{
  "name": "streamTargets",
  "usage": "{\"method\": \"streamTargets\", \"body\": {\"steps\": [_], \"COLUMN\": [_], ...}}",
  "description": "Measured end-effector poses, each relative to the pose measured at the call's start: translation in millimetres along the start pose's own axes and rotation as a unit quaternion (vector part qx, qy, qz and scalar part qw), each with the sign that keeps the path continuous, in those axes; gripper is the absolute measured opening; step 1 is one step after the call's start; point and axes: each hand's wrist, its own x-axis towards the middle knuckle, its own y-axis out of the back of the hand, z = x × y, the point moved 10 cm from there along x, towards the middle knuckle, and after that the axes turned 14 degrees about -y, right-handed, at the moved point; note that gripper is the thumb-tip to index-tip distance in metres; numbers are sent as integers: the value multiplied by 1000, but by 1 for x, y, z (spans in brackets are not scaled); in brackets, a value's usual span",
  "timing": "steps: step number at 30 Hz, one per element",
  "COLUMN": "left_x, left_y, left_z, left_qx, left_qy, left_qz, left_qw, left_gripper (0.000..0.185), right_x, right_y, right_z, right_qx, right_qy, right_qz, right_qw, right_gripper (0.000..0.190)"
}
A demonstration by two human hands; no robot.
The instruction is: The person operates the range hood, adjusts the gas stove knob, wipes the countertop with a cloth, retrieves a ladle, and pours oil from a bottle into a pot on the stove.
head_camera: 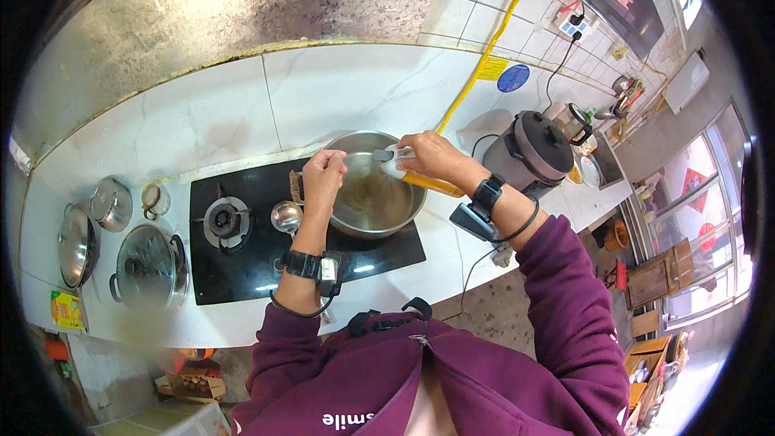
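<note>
My right hand (433,156) grips an oil bottle (424,180) near its white cap. The bottle is tilted, with its grey spout over a deep steel wok (375,227). A little liquid or oil lies at the bottom of the wok, which stands on the right side of a black glass gas hob (254,281). Over the wok's left rim is my left hand (326,172), its fingers curled and thumb against them; whether it holds something small cannot be told. A steel ladle (287,217) lies on the hob beside my left forearm.
Left of the hob are a lidded pot (148,266), a steel pot (113,206), a glass jar (156,200) and a lidded pan (75,245). An electric pressure cooker (533,148) stands at the right. A yellow gas hose (484,60) runs down the wall behind the wok.
</note>
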Motion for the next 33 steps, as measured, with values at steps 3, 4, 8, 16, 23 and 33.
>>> {"method": "streamTargets", "body": {"steps": [3, 4, 8, 16, 23, 33], "left_x": [1, 1, 0, 0, -2, -1], "left_y": [3, 3, 6, 3, -2, -9], "left_z": [2, 3, 2, 7, 11, -2], "left_qx": [-11, -12, -21, -16, -8, -61], "left_qy": [-3, -10, -8, -17, -10, -1], "left_qz": [0, -1, 2, -11, -14, -22], "left_qw": [1000, 1000, 1000, 1000, 1000, 998], "left_gripper": [16, 16, 17, 18, 18, 17], "right_x": [2, 2, 1, -8, -17, -56], "right_y": [1, 2, 3, 0, 22, 29], "right_z": [-4, -5, -8, -6, 7, 76], "right_qx": [8, 2, 2, -8, 84, 374], "right_qy": [-7, -5, -5, -30, -44, -129], "right_qz": [-1, -2, -5, -20, 33, 164], "right_qw": [1000, 1000, 1000, 999, 995, 904], "right_gripper": [35, 35, 35, 36, 40, 44]}}
